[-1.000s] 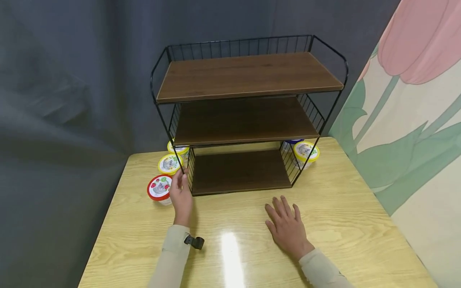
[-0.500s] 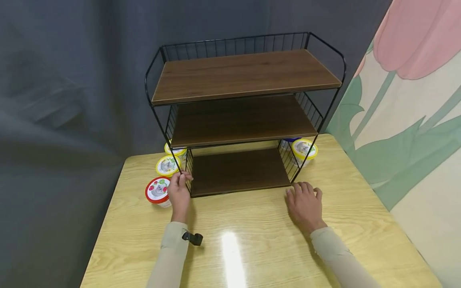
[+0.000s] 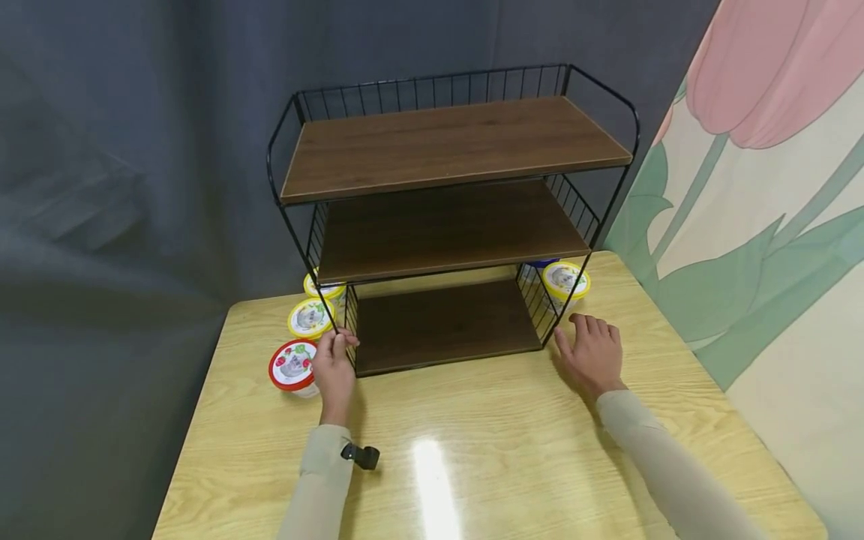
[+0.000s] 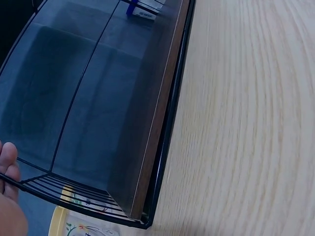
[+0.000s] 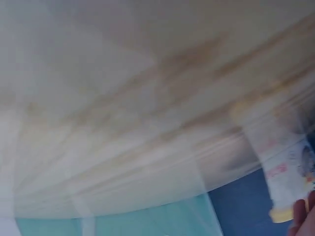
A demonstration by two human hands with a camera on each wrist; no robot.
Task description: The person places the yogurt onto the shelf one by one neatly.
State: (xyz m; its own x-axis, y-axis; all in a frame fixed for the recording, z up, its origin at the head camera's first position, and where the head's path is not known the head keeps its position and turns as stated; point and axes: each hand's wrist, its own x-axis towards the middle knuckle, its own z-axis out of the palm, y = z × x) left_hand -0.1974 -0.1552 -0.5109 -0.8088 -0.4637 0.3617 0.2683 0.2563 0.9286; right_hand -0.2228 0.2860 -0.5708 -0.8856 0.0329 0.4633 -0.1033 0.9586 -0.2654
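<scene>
A three-tier black wire rack (image 3: 445, 142) with brown wooden shelves stands on the yellow wooden table (image 3: 472, 450). My left hand (image 3: 340, 351) grips the rack's left front wire post, fingers curled round it. In the left wrist view a fingertip (image 4: 8, 162) lies against the wire (image 4: 74, 189) by the bottom shelf. My right hand (image 3: 594, 341) rests flat on the table beside the rack's right front corner, fingers straight and thumb close to the wire leg. The right wrist view is blurred and shows a cup (image 5: 283, 182) beside a fingertip (image 5: 302, 216).
Left of the rack stand a red-lidded cup (image 3: 292, 365) and two yellow-lidded cups (image 3: 309, 317), (image 3: 322, 289). Right of it are a yellow-lidded cup (image 3: 565, 279) and a blue-lidded one (image 3: 543, 264). Grey curtain hangs behind; a flower-painted wall runs along the right.
My right hand slid forward and right across the table to the rack's right front corner. My left hand closed on the left front post.
</scene>
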